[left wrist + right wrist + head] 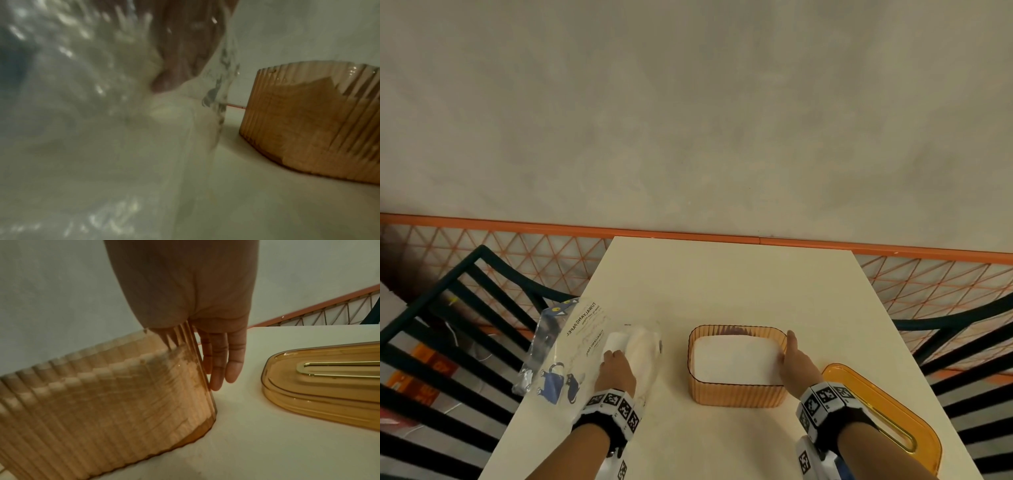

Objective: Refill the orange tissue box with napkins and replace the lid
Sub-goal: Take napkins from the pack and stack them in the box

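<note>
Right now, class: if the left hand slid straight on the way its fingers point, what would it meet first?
The left hand is inside the plastic napkin pack; its fingers already touch the white napkins, so probably more of that stack.

The ribbed orange box [738, 394] stands open, white napkins [736, 359] inside (stacked nearly level); its lid [887, 411] lies just right.

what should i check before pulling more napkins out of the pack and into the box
1. Orange box upright on table: ok.
2. Right hand steadying the box's right wall, fingers straight: ok.
3. Left hand inside the napkin pack: ok.
4. Left grip around a napkin bundle: cannot tell.
5. Room left in the box above the napkins: ok.
6. Lid off, lying right of the box: ok.
</note>
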Tool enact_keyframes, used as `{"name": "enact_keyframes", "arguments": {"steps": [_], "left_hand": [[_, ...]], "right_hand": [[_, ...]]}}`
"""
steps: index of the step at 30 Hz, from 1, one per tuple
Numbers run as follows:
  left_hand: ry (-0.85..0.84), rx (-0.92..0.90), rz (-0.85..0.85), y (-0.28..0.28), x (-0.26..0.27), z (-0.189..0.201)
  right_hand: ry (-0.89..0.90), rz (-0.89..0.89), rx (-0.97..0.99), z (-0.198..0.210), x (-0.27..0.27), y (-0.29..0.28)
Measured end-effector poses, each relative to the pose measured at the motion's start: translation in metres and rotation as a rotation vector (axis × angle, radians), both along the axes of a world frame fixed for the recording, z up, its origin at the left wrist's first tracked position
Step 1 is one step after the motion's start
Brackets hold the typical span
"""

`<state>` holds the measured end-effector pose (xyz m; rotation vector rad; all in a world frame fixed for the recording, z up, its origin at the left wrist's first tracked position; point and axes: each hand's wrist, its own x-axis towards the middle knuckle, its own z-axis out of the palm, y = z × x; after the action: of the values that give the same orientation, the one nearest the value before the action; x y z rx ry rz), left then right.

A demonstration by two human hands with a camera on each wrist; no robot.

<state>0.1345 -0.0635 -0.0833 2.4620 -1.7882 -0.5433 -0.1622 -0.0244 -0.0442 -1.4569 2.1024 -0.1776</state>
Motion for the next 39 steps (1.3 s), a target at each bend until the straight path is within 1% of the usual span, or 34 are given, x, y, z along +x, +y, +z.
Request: {"name": "enact_keyframes", "arguments": {"steps": [2,5,8,9,11,12,13,14,15,16,19,20,21,22,24,26,27,29,30,32,34,36,37,38,39], "left_hand": [[0.041,0.012,0.014,-0.001,0.006,0.008],[0.102,-0.005,0.055,-0.004,0.016,0.033],[0.176,-0.112,0.048,-0.003,0.023,0.069],[0.209,-0.152,0.027,-0.002,0.026,0.082],[0.305,-0.258,-0.026,-0.001,0.028,0.106],[0.37,-0.312,-0.063,0.001,0.027,0.117],[0.435,-0.352,-0.104,0.003,0.024,0.128],[0.488,-0.369,-0.148,0.007,0.018,0.137],[0.528,-0.373,-0.191,0.009,0.011,0.143],[0.557,-0.375,-0.237,0.012,0.002,0.147],[0.584,-0.356,-0.383,0.016,-0.027,0.141],[0.559,-0.349,-0.452,0.017,-0.036,0.135],[0.529,-0.355,-0.528,0.018,-0.044,0.127],[0.508,-0.369,-0.603,0.02,-0.051,0.119],[0.476,-0.384,-0.709,0.026,-0.062,0.107],[0.473,-0.4,-0.771,0.029,-0.068,0.095],[0.494,-0.391,-0.771,0.03,-0.069,0.091],[0.617,-0.338,-0.719,0.034,-0.067,0.087],[0.703,-0.31,-0.656,0.036,-0.065,0.088],[0.899,-0.276,-0.447,0.037,-0.061,0.091],[1.187,-0.161,-0.131,0.032,-0.062,0.095],[1.533,0.038,0.154,0.026,-0.062,0.093],[1.689,0.15,0.251,0.024,-0.062,0.093],[1.815,0.246,0.298,0.023,-0.061,0.093],[1.897,0.309,0.298,0.023,-0.062,0.095]], "right_hand": [[0.005,0.0,-0.005,0.0,-0.001,0.0],[-0.001,0.004,-0.003,-0.001,-0.002,-0.001],[-0.047,-0.021,0.0,0.0,-0.004,-0.002],[-0.019,-0.024,-0.012,0.002,-0.006,-0.003],[0.096,-0.02,-0.097,0.011,-0.007,-0.005],[0.114,-0.027,-0.181,0.019,-0.005,-0.006],[0.077,-0.039,-0.278,0.028,0.0,-0.008],[-0.012,-0.041,-0.355,0.036,0.006,-0.009],[-0.153,-0.036,-0.393,0.046,0.013,-0.011],[-0.324,-0.035,-0.365,0.055,0.021,-0.013],[-0.901,-0.09,-0.112,0.079,0.042,-0.013],[-1.075,-0.125,-0.037,0.086,0.047,-0.012],[-1.191,-0.16,0.011,0.091,0.048,-0.013],[-1.275,-0.178,0.042,0.095,0.049,-0.013],[-1.323,-0.176,0.066,0.1,0.047,-0.015],[-1.309,-0.209,0.031,0.101,0.043,-0.016],[-1.283,-0.223,0.007,0.101,0.04,-0.016],[-1.211,-0.216,-0.041,0.102,0.032,-0.015],[-1.191,-0.205,-0.064,0.104,0.028,-0.014],[-1.178,-0.185,-0.089,0.11,0.02,-0.012],[-1.194,-0.17,-0.084,0.115,0.014,-0.01],[-1.239,-0.161,-0.085,0.119,0.012,-0.008],[-1.253,-0.155,-0.086,0.12,0.011,-0.007],[-1.261,-0.153,-0.087,0.12,0.011,-0.006],[-1.258,-0.152,-0.089,0.12,0.01,-0.005]]}}
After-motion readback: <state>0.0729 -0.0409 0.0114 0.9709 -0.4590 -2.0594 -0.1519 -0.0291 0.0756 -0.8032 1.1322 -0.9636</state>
